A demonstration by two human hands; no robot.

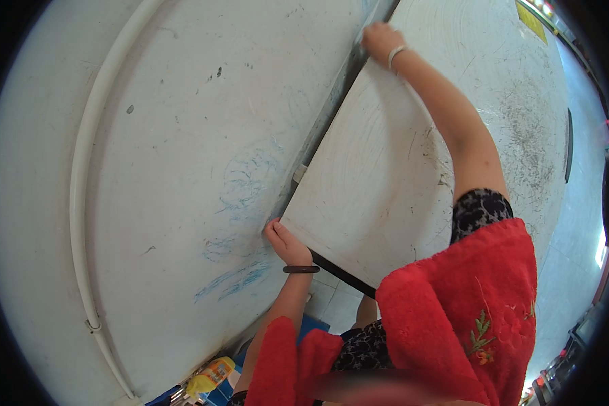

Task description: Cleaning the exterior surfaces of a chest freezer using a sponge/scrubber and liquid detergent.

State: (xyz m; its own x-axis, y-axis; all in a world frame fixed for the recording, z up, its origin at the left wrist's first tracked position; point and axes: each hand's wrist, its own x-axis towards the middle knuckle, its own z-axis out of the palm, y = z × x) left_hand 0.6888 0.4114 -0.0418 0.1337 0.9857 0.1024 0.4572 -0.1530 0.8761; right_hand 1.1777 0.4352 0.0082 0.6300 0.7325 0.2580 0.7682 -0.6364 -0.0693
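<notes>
A white tabletop (pixel 350 167), scuffed and scratched, stands beside the wall with a narrow dark gap (pixel 330 109) between them. My left hand (pixel 289 244), with a dark bangle on its wrist, is wrapped around the near corner of the table at the wall side. Its fingertips are partly hidden between corner and wall. Farther along the same edge is my right hand (pixel 382 43), blurred, with a light bracelet. Its fingers are bent over the gap, and whether they grip the edge is unclear. A small pale block (pixel 299 173) sits in the gap.
The white wall (pixel 182 152) bears blue crayon scribbles (pixel 248 182) and a long white pipe (pixel 78 203). Low at the left stands a yellow bottle (pixel 210 375) by blue containers. A red towel-like cloth (pixel 467 304) covers my upper body. Tiled floor (pixel 568 228) lies beyond the table.
</notes>
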